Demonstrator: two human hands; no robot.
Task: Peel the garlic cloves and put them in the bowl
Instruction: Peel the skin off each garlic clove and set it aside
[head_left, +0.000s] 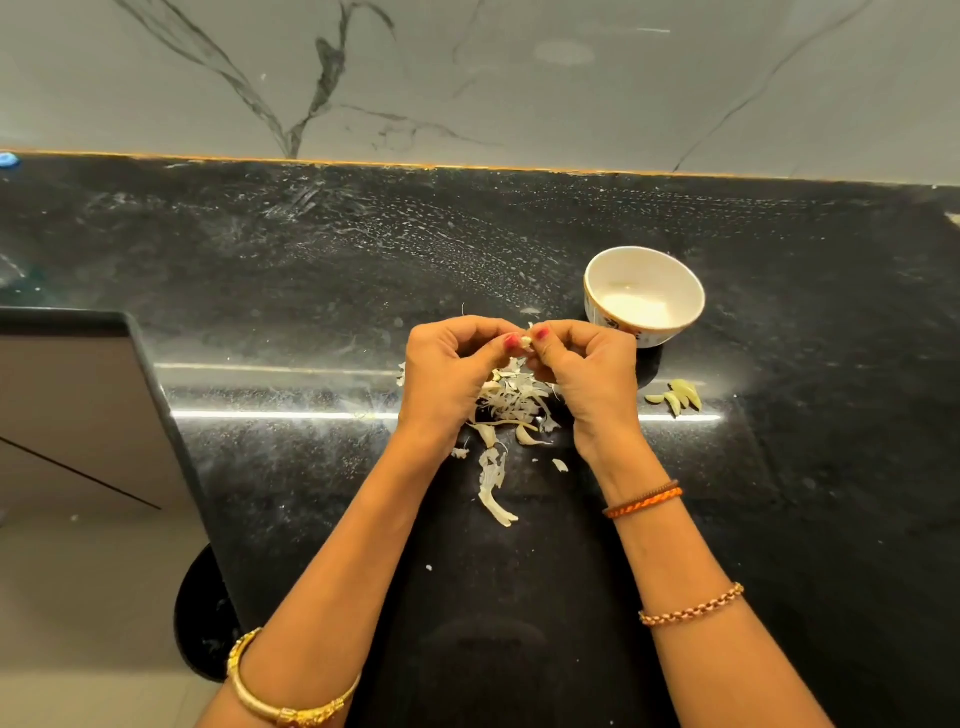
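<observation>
My left hand (452, 369) and my right hand (587, 374) meet above the black counter, and both pinch one small pale garlic clove (526, 341) between thumbs and fingertips. Most of the clove is hidden by the fingers. Under the hands lies a heap of white garlic skins (511, 402), with longer strips trailing toward me. A white bowl (644, 293) with a patterned outside stands just right of and behind my right hand; its inside looks bare. A few peeled yellowish cloves (680, 396) lie on the counter to the right of my right hand.
The black speckled counter (311, 291) runs back to a grey marble wall. Its left edge drops off beside a brown cabinet front (67, 415). Small skin crumbs are scattered near the counter's front.
</observation>
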